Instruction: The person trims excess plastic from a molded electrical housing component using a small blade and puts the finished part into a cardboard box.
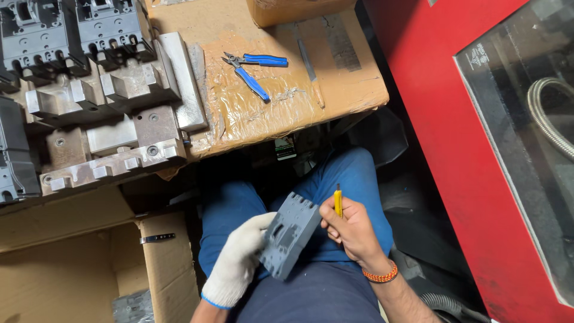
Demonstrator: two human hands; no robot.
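A seated person in blue trousers holds a grey moulded plastic housing [290,234] over the lap, seen from above. The left hand [237,262], in a white knitted glove with a blue cuff, has its grip clamped on the housing's lower left edge, the fingers wrapped against the side and steadying it at a tilt. The bare right hand [351,230], with an orange beaded band at the wrist, has its grip closed around a slim yellow-handled tool [338,201], which stands nearly upright just beside the housing's upper right corner; whether its tip touches the housing cannot be told. Above the knees a bench [353,84] covered in cardboard and wrinkled clear tape carries blue-handled cutting pliers [256,67], lying open, and a narrow metal blade [310,64] near them, well apart from both hands. To the left of the bench sit heavy steel fixture blocks [119,119], with more dark grey housings [72,30] lined up behind them at the top left. An open cardboard box [161,269] stands at the lower left, just beside the gloved arm. A red machine cabinet [454,119] with a glazed panel fills the right side, a ribbed metal hose visible behind its glass.
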